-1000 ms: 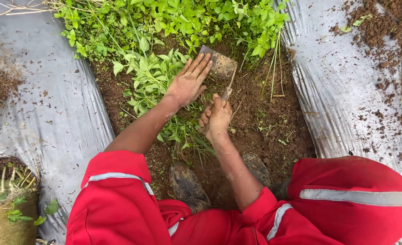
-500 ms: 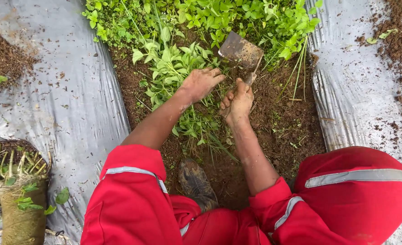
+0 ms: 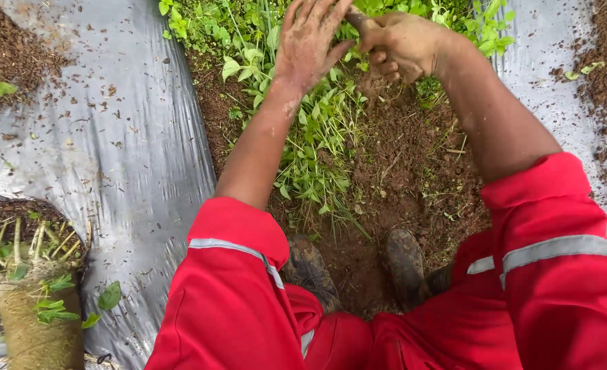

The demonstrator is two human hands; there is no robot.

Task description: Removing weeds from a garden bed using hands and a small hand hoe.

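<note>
Between two sheets of grey plastic sheeting (image 3: 132, 137) runs a strip of soil (image 3: 399, 171), and the person crouches over it in muddy boots (image 3: 406, 264). The left hand (image 3: 310, 41) is spread flat, fingers straight, pressing into the weeds (image 3: 317, 130) near the strip's top edge. The right hand (image 3: 402, 44) is curled tight round the dark handle (image 3: 355, 17) of a tool, just beside the left hand and touching its thumb side. Judging by the ground, the weeding is partly done: the right side of the strip and the patch near the boots are mostly bare brown earth with only thin sprouts, while a thick band of leafy weeds runs down the left side and a dense mass fills the top edge. The tool's working end is cut off by the top of the view, so its shape cannot be told here. At the bottom left corner stands a soil-filled bag with cut stems (image 3: 22, 274), partly cropped.
</note>
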